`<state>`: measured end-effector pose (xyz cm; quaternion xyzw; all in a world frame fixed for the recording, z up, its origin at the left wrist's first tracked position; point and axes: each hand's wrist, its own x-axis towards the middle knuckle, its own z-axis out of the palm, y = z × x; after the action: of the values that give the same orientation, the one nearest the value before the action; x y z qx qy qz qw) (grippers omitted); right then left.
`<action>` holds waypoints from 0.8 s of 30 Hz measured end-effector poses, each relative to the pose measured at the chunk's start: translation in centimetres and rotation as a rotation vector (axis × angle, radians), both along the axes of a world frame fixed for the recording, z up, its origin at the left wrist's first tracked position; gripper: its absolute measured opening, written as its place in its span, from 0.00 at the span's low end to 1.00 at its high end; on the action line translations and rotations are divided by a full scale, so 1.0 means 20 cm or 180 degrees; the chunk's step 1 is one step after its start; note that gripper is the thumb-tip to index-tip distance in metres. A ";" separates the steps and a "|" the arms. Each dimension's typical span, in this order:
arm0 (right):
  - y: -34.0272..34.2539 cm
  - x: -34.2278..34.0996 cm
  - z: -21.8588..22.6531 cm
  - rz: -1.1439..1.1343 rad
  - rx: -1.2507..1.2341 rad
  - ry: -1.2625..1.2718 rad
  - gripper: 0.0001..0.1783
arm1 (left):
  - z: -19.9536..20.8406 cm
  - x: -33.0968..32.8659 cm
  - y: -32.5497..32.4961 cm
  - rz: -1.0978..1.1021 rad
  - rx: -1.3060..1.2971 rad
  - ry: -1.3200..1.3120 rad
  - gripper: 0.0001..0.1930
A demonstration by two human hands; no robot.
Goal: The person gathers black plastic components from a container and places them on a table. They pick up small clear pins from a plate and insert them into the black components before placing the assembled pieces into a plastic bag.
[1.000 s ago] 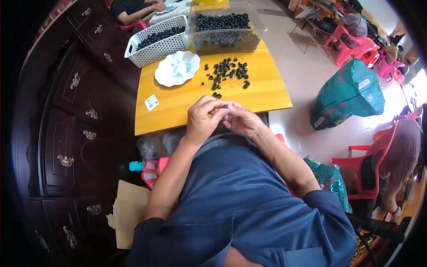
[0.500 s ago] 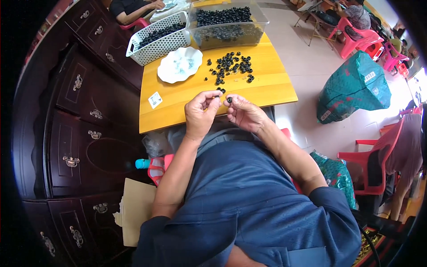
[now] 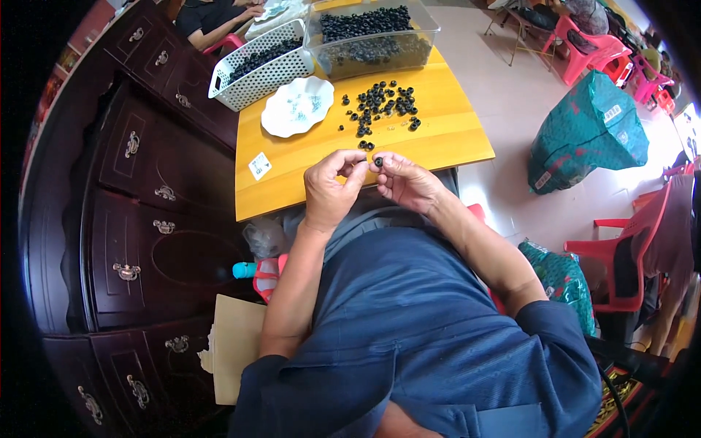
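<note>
My right hand (image 3: pixel 407 182) pinches a small black ring-shaped part (image 3: pixel 379 162) between thumb and fingertips, its hole turned toward me. Close beside it, my left hand (image 3: pixel 332 186) is closed in a pinch; whatever lies between its fingertips is too small and hidden to make out. Both hands are over the front edge of the yellow wooden table (image 3: pixel 292 174). Just beyond the fingertips lie a few black parts (image 3: pixel 366 145), and a loose heap of the same black parts (image 3: pixel 380 102) spreads farther back.
A white scalloped plate (image 3: pixel 276 120) holds small clear bits. Behind stand a white perforated basket (image 3: pixel 248 90) and a clear plastic bin (image 3: pixel 365 60), both with black parts. A printed card (image 3: pixel 259 166) lies left. Dark drawers (image 3: pixel 139 182) flank the left; a green sack (image 3: pixel 584 139) stands right.
The view has shifted slightly. Both hands keep their pinches close together above the table edge, and the right still holds the black ring-shaped part.
</note>
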<state>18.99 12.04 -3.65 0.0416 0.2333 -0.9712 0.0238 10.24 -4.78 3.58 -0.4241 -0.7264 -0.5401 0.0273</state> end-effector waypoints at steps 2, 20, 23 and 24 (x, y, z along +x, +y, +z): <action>0.00 0.00 0.00 0.0012 0.0016 0.0026 0.10 | 0.01 0.02 0.01 -0.0190 0.0229 -0.0040 0.06; -0.03 0.00 0.01 -0.0006 0.0176 0.0051 0.10 | -0.06 0.00 0.03 -0.0271 0.0302 0.0201 0.04; -0.04 0.01 0.01 -0.0042 0.0160 0.0063 0.09 | -0.07 0.00 0.03 -0.0285 0.0312 0.0137 0.04; -0.04 0.01 0.00 -0.0041 0.0176 0.0060 0.09 | -0.08 0.00 0.03 -0.0285 0.0311 0.0141 0.04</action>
<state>19.10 11.27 -3.65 0.0347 0.2600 -0.9649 0.0142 10.17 -4.23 2.00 -0.4661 -0.6787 -0.5662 0.0399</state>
